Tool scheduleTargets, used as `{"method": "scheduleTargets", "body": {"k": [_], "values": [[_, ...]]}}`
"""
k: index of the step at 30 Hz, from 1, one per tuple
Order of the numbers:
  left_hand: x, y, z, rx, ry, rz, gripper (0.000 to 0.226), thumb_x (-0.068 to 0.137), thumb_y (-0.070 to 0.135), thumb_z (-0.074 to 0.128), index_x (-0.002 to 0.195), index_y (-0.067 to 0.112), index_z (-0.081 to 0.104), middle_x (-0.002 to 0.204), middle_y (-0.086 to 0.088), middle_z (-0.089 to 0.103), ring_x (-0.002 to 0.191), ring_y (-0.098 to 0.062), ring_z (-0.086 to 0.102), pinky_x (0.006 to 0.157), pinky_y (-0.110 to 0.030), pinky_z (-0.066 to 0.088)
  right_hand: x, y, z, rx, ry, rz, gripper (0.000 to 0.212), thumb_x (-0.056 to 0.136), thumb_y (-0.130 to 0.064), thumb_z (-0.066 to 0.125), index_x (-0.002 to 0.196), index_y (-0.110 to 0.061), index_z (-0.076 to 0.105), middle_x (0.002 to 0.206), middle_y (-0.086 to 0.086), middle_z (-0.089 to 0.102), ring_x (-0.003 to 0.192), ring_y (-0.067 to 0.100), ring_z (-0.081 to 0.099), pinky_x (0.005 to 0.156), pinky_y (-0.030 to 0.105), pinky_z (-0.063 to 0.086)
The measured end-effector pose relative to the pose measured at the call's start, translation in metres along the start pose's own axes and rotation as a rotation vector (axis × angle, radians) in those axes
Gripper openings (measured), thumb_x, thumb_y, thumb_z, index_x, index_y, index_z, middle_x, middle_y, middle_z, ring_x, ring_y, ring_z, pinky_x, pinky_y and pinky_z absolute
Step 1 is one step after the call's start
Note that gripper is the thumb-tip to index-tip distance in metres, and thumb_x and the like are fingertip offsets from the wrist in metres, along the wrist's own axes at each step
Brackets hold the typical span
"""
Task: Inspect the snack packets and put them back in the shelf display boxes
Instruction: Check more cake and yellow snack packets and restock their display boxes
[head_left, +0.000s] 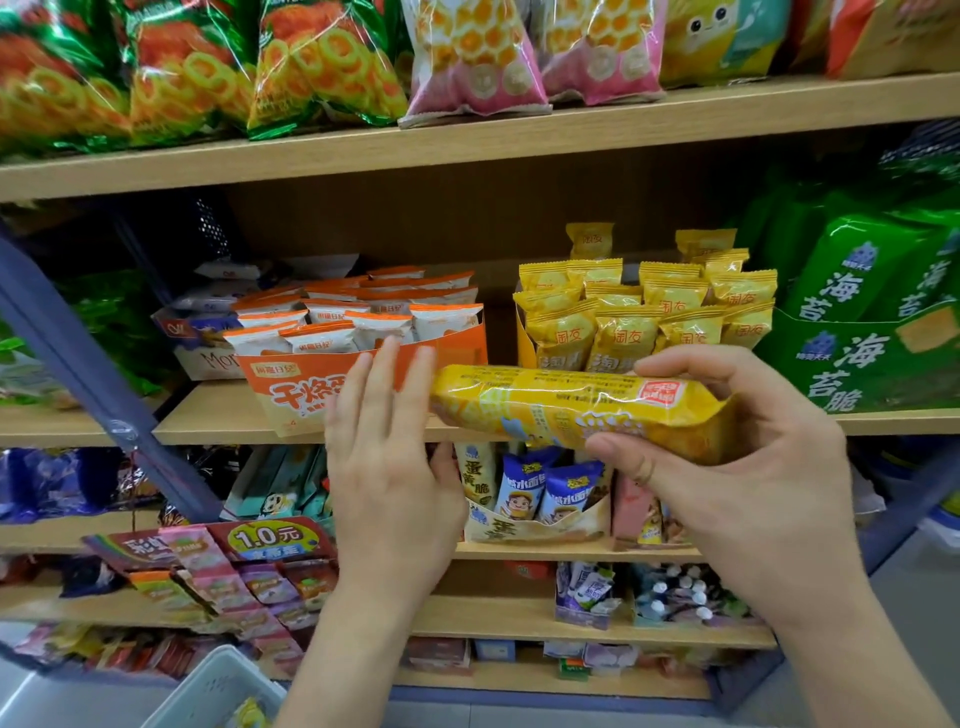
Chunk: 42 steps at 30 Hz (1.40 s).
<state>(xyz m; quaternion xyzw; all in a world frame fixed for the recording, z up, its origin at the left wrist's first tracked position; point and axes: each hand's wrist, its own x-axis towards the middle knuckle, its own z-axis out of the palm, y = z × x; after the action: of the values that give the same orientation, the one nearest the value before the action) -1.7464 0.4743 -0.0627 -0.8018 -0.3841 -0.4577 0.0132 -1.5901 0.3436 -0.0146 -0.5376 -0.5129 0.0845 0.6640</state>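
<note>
Pinching a long yellow snack packet (571, 405) between right-hand fingers (691, 366) curled over its top and a thumb pressed beneath. Holding it level at picture centre, right hand (753, 467) at 3 o'clock. Raised at 9 o'clock of the packet's left end, left-hand fingers (387, 384) straight and slightly spread, thumb tucked under that end; cannot tell whether the left hand (389, 493) touches it. Behind, at 11 o'clock, an orange display box (291, 400) of white-and-orange packets (374, 327) on a wooden shelf (218, 428). At 1 o'clock, upright yellow packets (623, 335) in a yellow display box (525, 348). At 2 o'clock, green seaweed packs (852, 291). At 7 o'clock, a white basket (218, 686). Along the top edge, from 10 to 12 o'clock, bags of ring-shaped snacks (322, 67).
</note>
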Motion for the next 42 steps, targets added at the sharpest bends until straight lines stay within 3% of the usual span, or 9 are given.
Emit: {"method": "scheduleTargets", "body": {"k": [3, 6, 12, 16, 21, 26, 30, 33, 42], "values": [[-0.007, 0.012, 0.004, 0.030, -0.025, 0.165, 0.070, 0.080, 0.007, 0.071, 0.144, 0.016, 0.044, 0.152, -0.010, 0.041, 0.145, -0.025, 0.029, 0.122, -0.047, 0.011, -0.003, 0.001, 0.008, 0.009, 0.027, 0.027, 0.040, 0.058, -0.034, 0.083, 0.094, -0.036, 0.067, 0.091, -0.012, 0.071, 0.086, 0.010, 0.070, 0.065, 0.015, 0.055], [-0.011, 0.022, 0.008, -0.091, -0.040, 0.252, 0.062, 0.082, 0.013, 0.064, 0.140, 0.013, 0.044, 0.138, -0.008, 0.058, 0.132, -0.020, 0.047, 0.120, -0.041, 0.020, -0.007, 0.002, 0.015, 0.028, 0.025, 0.054, 0.039, 0.058, -0.036, 0.082, 0.095, -0.036, 0.067, 0.092, -0.016, 0.071, 0.086, 0.010, 0.071, 0.063, 0.020, 0.058], [-0.015, 0.035, 0.012, -0.259, -0.023, 0.321, 0.057, 0.086, 0.013, 0.065, 0.139, 0.019, 0.045, 0.137, -0.003, 0.058, 0.132, -0.018, 0.050, 0.115, -0.045, 0.035, -0.011, 0.005, 0.021, 0.043, 0.025, 0.081, 0.038, 0.064, -0.029, 0.082, 0.098, -0.035, 0.066, 0.084, -0.012, 0.071, 0.070, 0.010, 0.068, 0.058, 0.018, 0.054], [-0.014, 0.040, 0.006, -0.586, -0.105, 0.098, 0.054, 0.084, 0.020, 0.072, 0.136, 0.020, 0.054, 0.132, 0.002, 0.063, 0.123, -0.010, 0.058, 0.096, -0.032, 0.053, -0.009, 0.005, 0.021, 0.149, -0.002, 0.086, 0.046, 0.066, -0.028, 0.087, 0.105, -0.037, 0.062, 0.092, -0.011, 0.073, 0.084, 0.011, 0.071, 0.065, 0.019, 0.056], [-0.008, 0.046, -0.005, -0.826, -0.241, -0.143, 0.042, 0.073, 0.031, 0.080, 0.114, 0.028, 0.069, 0.110, 0.006, 0.061, 0.103, -0.018, 0.062, 0.077, -0.023, 0.054, -0.001, 0.010, 0.014, 0.300, -0.207, 0.148, 0.050, 0.065, -0.056, 0.080, 0.112, -0.049, 0.066, 0.112, -0.007, 0.071, 0.105, 0.015, 0.067, 0.082, 0.028, 0.057], [-0.003, 0.038, -0.019, -1.051, -0.451, -0.200, 0.058, 0.079, 0.030, 0.074, 0.134, 0.030, 0.053, 0.120, 0.006, 0.067, 0.117, -0.017, 0.062, 0.095, -0.026, 0.050, -0.001, 0.018, 0.010, 0.178, -0.196, 0.105, 0.056, 0.063, -0.040, 0.086, 0.116, -0.039, 0.066, 0.110, -0.010, 0.072, 0.106, 0.012, 0.067, 0.083, 0.022, 0.055], [0.008, 0.041, -0.028, -1.177, -0.371, -0.305, 0.035, 0.084, 0.039, 0.062, 0.115, 0.025, 0.071, 0.111, -0.002, 0.072, 0.109, -0.023, 0.067, 0.090, -0.035, 0.056, -0.004, 0.022, 0.014, 0.081, -0.230, 0.077, 0.055, 0.065, -0.037, 0.085, 0.115, -0.039, 0.065, 0.112, -0.014, 0.070, 0.110, 0.011, 0.064, 0.090, 0.024, 0.053], [0.016, 0.044, -0.028, -1.127, -0.304, -0.363, 0.017, 0.081, 0.038, 0.073, 0.089, 0.024, 0.077, 0.087, -0.001, 0.075, 0.086, -0.015, 0.071, 0.072, -0.026, 0.058, -0.004, 0.022, 0.019, 0.001, -0.250, -0.018, 0.053, 0.067, -0.031, 0.083, 0.117, -0.034, 0.065, 0.113, -0.016, 0.066, 0.112, 0.011, 0.062, 0.089, 0.020, 0.051], [0.015, 0.047, -0.020, -1.243, -0.075, -0.558, 0.018, 0.056, 0.038, 0.074, 0.067, 0.024, 0.079, 0.068, -0.001, 0.072, 0.067, -0.015, 0.067, 0.062, -0.031, 0.055, -0.003, 0.027, 0.019, -0.077, -0.353, 0.032, 0.055, 0.073, -0.050, 0.076, 0.124, -0.038, 0.061, 0.116, -0.016, 0.064, 0.113, 0.011, 0.060, 0.089, 0.024, 0.051]]}}
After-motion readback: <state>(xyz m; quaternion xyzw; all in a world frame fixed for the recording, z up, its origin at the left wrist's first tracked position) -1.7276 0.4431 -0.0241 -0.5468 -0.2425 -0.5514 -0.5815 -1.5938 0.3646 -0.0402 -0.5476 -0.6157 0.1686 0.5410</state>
